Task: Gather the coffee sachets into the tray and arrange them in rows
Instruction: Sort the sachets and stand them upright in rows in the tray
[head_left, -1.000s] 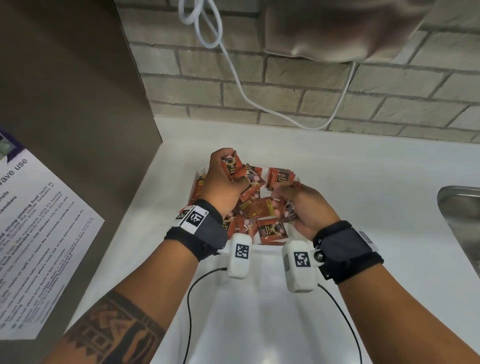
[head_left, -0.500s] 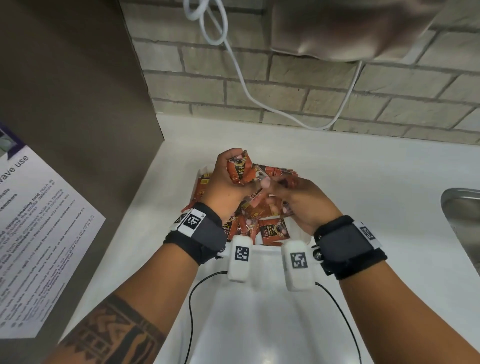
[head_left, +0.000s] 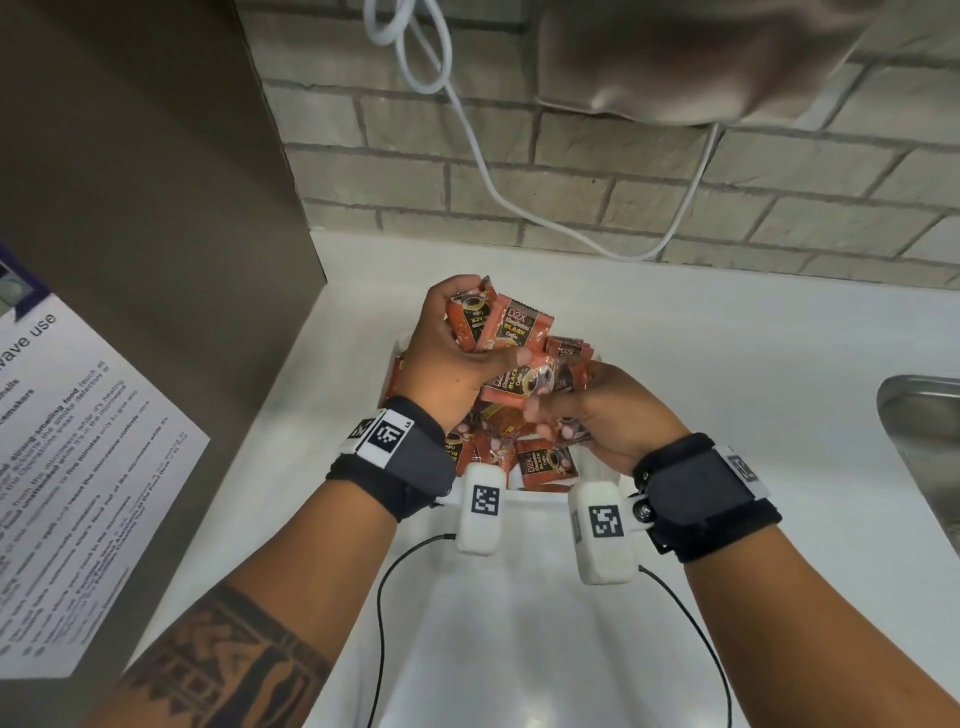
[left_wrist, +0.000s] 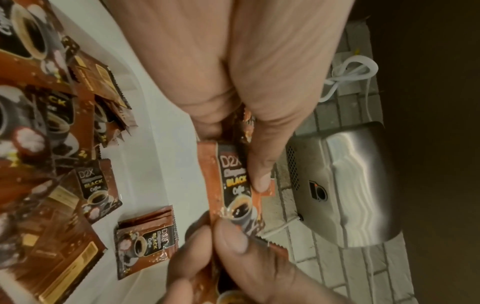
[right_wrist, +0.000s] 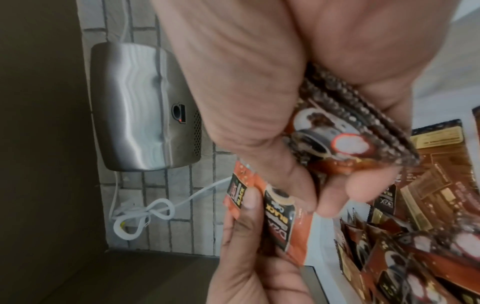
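Sorting is the step I judge in hand: my left hand (head_left: 457, 348) clamps a fanned bunch of coffee sachets (head_left: 511, 327) above the tray (head_left: 535, 496), while my right hand (head_left: 597, 415) pinches another sachet beside it. Next I'd square the glossy, crinkly, saw-edged foil packets and lay them flat; loose ones heap in the white tray on the table (head_left: 727, 364).

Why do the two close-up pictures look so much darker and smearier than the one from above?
Head view: bright and even, print on the sachets in the left hand is readable, while the right hand looks slightly soft. Left wrist view: dim, brownish, sachets at the left edge stretched and blurred. Right wrist view: right hand's bunch of sachets smeared, glare streaks on the steel wall unit.
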